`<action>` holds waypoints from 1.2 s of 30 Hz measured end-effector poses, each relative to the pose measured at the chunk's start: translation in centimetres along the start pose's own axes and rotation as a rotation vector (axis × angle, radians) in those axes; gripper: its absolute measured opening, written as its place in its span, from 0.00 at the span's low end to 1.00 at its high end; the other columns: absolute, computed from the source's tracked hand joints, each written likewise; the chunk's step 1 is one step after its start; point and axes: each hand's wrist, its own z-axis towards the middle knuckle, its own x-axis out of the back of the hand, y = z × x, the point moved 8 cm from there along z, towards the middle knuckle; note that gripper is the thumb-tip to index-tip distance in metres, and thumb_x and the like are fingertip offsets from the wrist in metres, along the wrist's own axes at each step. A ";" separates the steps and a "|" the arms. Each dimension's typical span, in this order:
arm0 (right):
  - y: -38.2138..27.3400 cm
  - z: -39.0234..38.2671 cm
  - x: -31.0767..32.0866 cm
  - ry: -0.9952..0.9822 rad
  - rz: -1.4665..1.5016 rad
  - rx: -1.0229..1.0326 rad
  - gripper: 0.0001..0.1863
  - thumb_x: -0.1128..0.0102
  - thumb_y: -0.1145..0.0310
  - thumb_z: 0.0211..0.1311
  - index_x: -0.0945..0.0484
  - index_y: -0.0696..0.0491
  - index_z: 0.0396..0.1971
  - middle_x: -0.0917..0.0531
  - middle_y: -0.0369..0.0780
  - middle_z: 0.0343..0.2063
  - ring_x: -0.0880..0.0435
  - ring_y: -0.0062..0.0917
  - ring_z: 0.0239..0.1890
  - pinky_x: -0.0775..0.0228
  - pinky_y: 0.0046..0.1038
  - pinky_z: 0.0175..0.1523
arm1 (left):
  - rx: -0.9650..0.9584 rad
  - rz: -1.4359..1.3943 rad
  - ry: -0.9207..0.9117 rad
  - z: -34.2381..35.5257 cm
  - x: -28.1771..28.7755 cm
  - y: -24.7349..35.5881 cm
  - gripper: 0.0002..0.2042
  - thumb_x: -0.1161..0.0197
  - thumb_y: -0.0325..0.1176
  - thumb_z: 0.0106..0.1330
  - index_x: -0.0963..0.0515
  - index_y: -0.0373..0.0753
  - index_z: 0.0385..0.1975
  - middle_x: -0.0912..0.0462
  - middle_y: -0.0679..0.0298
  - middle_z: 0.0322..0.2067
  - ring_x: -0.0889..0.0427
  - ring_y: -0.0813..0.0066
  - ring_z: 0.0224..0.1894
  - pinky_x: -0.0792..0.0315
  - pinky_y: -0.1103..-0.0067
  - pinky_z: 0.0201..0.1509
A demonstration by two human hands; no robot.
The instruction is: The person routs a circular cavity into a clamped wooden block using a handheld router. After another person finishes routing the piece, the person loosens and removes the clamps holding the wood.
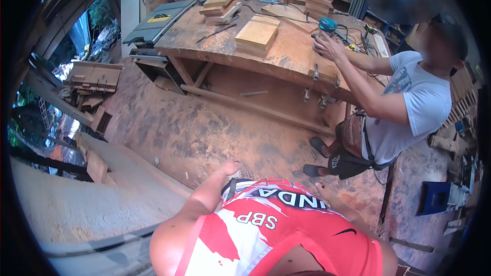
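Here, the left hand hangs loosely curled beside the lettered red-and-white jersey's edge; right hand's fingers I can't tell.

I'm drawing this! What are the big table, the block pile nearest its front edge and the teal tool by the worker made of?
Big table: probably wood, worn and dull; its brown frame looks like timber.
Block pile: wood, seemingly unpainted; pale tan, straight-cut sides.
Teal tool: perhaps hard plastic, smooth; its coloured casing suggests that.
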 end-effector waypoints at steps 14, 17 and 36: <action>-31.9 4.7 -5.7 0.000 0.055 0.117 0.38 0.47 0.43 0.61 0.34 0.59 0.60 0.22 0.53 0.50 0.23 0.41 0.54 0.34 0.36 0.59 | 0.084 -0.005 -0.165 8.2 14.4 -20.2 0.23 0.40 0.39 0.57 0.25 0.36 0.52 0.22 0.49 0.52 0.23 0.58 0.55 0.33 0.71 0.60; -34.3 5.3 -5.9 0.017 0.103 0.111 0.38 0.48 0.43 0.62 0.35 0.58 0.61 0.23 0.53 0.51 0.24 0.41 0.54 0.35 0.36 0.60 | 0.052 -0.034 -0.166 10.6 16.3 -21.0 0.24 0.40 0.40 0.57 0.25 0.36 0.53 0.22 0.49 0.51 0.23 0.58 0.55 0.32 0.71 0.59; -46.0 20.7 24.8 0.400 0.999 0.278 0.46 0.46 0.59 0.67 0.69 0.59 0.69 0.21 0.37 0.19 0.27 0.15 0.15 0.37 0.16 0.17 | 0.076 0.009 -0.115 17.8 24.6 -11.6 0.21 0.40 0.33 0.60 0.26 0.35 0.54 0.18 0.55 0.42 0.20 0.69 0.41 0.27 0.76 0.46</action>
